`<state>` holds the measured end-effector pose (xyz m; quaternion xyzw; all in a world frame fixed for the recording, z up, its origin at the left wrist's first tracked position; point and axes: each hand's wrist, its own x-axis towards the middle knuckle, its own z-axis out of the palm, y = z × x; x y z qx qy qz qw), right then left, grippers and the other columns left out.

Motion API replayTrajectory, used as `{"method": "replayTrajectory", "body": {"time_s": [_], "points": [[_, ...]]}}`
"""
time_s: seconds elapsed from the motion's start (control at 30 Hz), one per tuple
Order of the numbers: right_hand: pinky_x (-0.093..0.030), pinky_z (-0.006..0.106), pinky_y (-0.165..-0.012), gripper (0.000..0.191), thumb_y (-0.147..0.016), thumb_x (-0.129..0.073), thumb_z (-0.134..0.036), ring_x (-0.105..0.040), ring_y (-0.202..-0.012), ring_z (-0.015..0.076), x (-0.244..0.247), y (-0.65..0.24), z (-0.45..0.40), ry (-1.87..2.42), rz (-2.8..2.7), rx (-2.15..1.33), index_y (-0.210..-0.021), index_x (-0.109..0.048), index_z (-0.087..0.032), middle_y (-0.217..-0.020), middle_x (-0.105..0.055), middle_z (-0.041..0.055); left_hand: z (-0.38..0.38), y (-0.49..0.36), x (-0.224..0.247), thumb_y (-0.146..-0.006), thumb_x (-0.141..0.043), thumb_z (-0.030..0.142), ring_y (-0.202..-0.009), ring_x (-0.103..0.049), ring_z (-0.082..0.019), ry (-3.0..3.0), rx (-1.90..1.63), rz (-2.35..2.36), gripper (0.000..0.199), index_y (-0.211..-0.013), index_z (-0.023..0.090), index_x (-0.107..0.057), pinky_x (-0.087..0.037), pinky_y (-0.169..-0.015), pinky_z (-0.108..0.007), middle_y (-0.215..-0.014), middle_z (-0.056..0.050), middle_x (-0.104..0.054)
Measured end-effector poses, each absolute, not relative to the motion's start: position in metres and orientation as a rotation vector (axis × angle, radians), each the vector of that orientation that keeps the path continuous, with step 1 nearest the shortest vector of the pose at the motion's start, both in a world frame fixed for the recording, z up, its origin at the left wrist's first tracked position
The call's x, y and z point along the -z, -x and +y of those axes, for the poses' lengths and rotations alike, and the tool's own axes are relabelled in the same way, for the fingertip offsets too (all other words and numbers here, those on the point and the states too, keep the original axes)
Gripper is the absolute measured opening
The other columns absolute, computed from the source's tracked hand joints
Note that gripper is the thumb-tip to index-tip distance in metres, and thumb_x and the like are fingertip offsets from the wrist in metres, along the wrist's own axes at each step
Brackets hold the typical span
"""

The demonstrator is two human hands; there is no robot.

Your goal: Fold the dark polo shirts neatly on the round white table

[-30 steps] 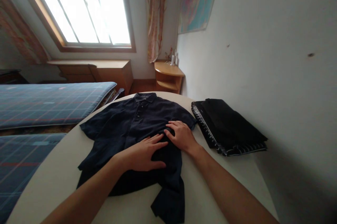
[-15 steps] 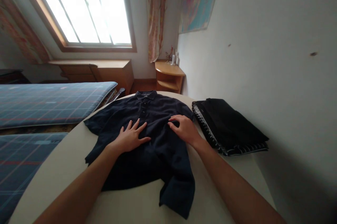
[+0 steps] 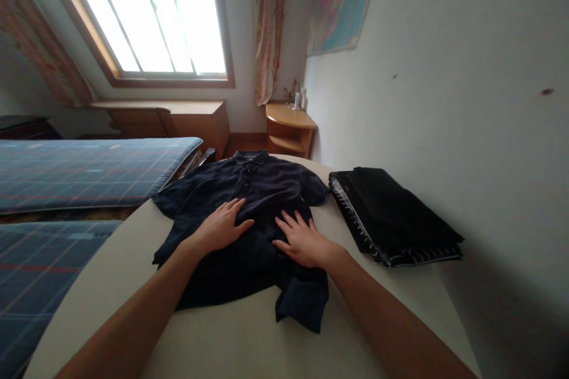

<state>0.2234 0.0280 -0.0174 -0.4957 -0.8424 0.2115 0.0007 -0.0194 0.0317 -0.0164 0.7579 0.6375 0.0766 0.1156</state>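
Note:
A dark navy polo shirt [image 3: 249, 260] lies spread front side up on a pale round-edged table [image 3: 231, 343], its collar at the far side. Flat on the left part of the shirt's front rests my left hand [image 3: 222, 226], fingers stretched out toward the collar. My right hand [image 3: 304, 241] lies on the right part with its fingers spread. Neither hand grips the cloth. At the near right, the shirt's hem juts out in a folded, uneven flap. Part of the cloth under both hands is hidden.
Right of the shirt, a stack of folded dark clothes [image 3: 395, 213] sits by the white wall [image 3: 444, 100]. Blue plaid mattresses [image 3: 89, 171] are on the left. A wooden corner shelf [image 3: 291, 118] and a desk [image 3: 195, 109] stand beyond, below the window.
My right hand has moved down the shirt toward me, and its fingers have gone from curled to spread. The right sleeve lies flatter, and the near right flap has shortened. My left hand stays on the shirt.

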Motion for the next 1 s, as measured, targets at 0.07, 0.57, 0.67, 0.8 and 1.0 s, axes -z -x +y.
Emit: {"method": "replayTrajectory", "body": {"time_s": [0.07, 0.57, 0.67, 0.8, 1.0], "points": [[-0.015, 0.067, -0.116, 0.070, -0.096, -0.050, -0.053, -0.011, -0.151, 0.0416, 0.023, -0.233, 0.041, 1.506, -2.662, -0.624, -0.157, -0.031, -0.024, -0.166, -0.017, 0.0096, 0.022, 0.015, 0.003, -0.090, -0.052, 0.063, -0.150, -0.023, -0.031, -2.273, -0.220, 1.704, 0.087, -0.157, 0.015, -0.026, -0.024, -0.121, -0.043, -0.162, -0.016, -0.028], [-0.051, 0.029, -0.082, 0.023, -0.084, -0.072, -0.036, -0.069, -0.096, 0.0215, -0.043, -0.247, 0.021, 1.180, -2.675, -0.756, -0.105, -0.073, -0.026, -0.103, -0.075, 0.0023, 0.003, -0.007, -0.015, -0.086, -0.066, 0.030, -0.097, -0.064, -0.023, -2.468, -0.048, 1.397, 0.016, -0.100, 0.025, -0.064, -0.047, -0.080, -0.030, -0.102, -0.003, -0.068], [-0.049, 0.028, -0.077, 0.021, -0.078, -0.077, -0.038, -0.068, -0.091, 0.0212, -0.049, -0.237, 0.005, 1.095, -2.757, -0.798, -0.096, -0.075, -0.028, -0.098, -0.073, 0.0009, 0.006, -0.007, -0.017, -0.088, -0.061, 0.029, -0.087, -0.066, -0.021, -2.459, -0.032, 1.511, 0.005, -0.089, 0.024, -0.064, -0.044, -0.072, -0.028, -0.091, -0.001, -0.070], [-0.049, 0.029, -0.077, 0.037, -0.066, -0.084, -0.043, -0.067, -0.091, 0.0225, -0.038, -0.237, 0.006, 1.178, -2.772, -0.813, -0.098, -0.073, -0.025, -0.106, -0.070, 0.0034, 0.013, -0.004, -0.017, -0.090, -0.057, 0.032, -0.087, -0.067, -0.022, -2.404, -0.118, 1.659, 0.009, -0.091, 0.025, -0.064, -0.043, -0.069, -0.028, -0.094, -0.001, -0.072], [-0.040, 0.059, -0.103, 0.067, -0.049, -0.090, -0.054, -0.059, -0.114, 0.0388, -0.028, -0.237, 0.002, 1.301, -2.834, -0.739, -0.105, -0.066, -0.024, -0.118, -0.067, 0.0102, 0.021, -0.001, -0.007, -0.094, -0.051, 0.032, -0.092, -0.067, -0.023, -2.381, -0.224, 1.821, 0.011, -0.094, 0.026, -0.061, -0.045, -0.072, -0.030, -0.101, -0.002, -0.071]]}}
